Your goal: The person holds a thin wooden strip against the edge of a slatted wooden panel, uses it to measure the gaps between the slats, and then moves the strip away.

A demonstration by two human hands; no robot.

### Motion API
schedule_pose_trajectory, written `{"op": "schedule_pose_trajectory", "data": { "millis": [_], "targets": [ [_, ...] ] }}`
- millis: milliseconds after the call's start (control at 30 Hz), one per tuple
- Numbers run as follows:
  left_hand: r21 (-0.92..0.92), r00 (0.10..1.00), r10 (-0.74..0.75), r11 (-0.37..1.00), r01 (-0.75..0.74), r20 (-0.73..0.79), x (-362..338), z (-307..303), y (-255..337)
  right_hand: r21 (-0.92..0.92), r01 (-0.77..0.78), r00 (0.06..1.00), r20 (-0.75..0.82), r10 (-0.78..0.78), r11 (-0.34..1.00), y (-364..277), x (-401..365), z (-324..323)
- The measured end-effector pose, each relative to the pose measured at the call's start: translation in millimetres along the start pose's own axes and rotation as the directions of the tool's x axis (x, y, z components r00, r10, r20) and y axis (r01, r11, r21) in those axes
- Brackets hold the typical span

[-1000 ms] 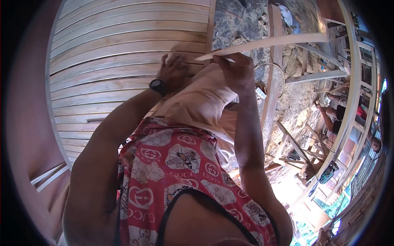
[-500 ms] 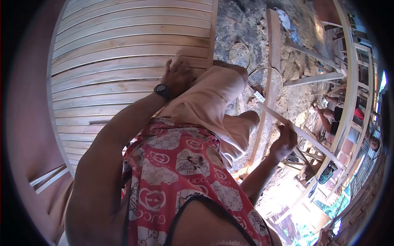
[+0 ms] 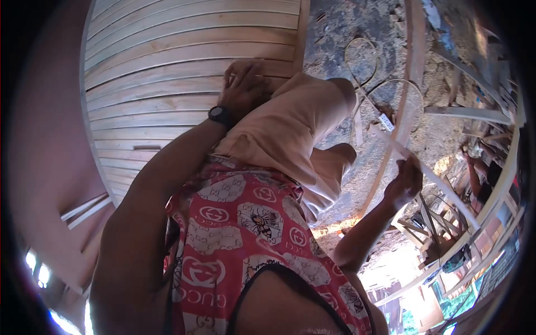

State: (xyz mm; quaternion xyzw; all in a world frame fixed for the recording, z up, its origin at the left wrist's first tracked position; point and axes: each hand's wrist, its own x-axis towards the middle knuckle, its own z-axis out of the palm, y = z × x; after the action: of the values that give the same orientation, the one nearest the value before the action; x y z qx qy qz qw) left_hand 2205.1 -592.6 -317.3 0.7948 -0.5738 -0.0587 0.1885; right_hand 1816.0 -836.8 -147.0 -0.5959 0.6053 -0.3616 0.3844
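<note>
My right hand [image 3: 406, 181] has its fingers clamped on a thin wooden strip [image 3: 446, 192], which slants out at my right side, its upper end appearing near a white block [image 3: 385, 121] with a cord [image 3: 405, 81] on the littered floor [image 3: 335, 50]. My left hand [image 3: 244, 89], with a dark watch [image 3: 219, 114] at the wrist, is at the slatted wooden panel [image 3: 190, 70], beside my tan shorts [image 3: 279, 134]; its fingers look bent, though I cannot tell whether they close on anything. A long beam [image 3: 414, 56] lies beyond my knees, and another person [image 3: 480, 181] shows at far right
</note>
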Motion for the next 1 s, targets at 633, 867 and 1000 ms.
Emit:
{"op": "schedule_pose_trajectory", "data": {
  "millis": [633,867,1000],
  "targets": [
    [-0.047,0.998,-0.004,0.999,0.007,0.063,4.0,-21.2,6.0,0.223,0.307,0.606,0.704,-0.371,0.925,1.9,49.6,116.7],
    [-0.002,0.993,0.119,0.993,-0.119,0.018,0.6,-22.4,9.2,0.386,0.056,0.61,0.717,-0.337,0.921,-1.8,-25.5,175.0],
    [0.004,0.985,0.163,0.987,-0.163,-0.053,1.2,-20.5,10.0,0.415,0.287,0.537,0.676,-0.504,0.863,-13.9,-44.3,191.9]
  ]
}}
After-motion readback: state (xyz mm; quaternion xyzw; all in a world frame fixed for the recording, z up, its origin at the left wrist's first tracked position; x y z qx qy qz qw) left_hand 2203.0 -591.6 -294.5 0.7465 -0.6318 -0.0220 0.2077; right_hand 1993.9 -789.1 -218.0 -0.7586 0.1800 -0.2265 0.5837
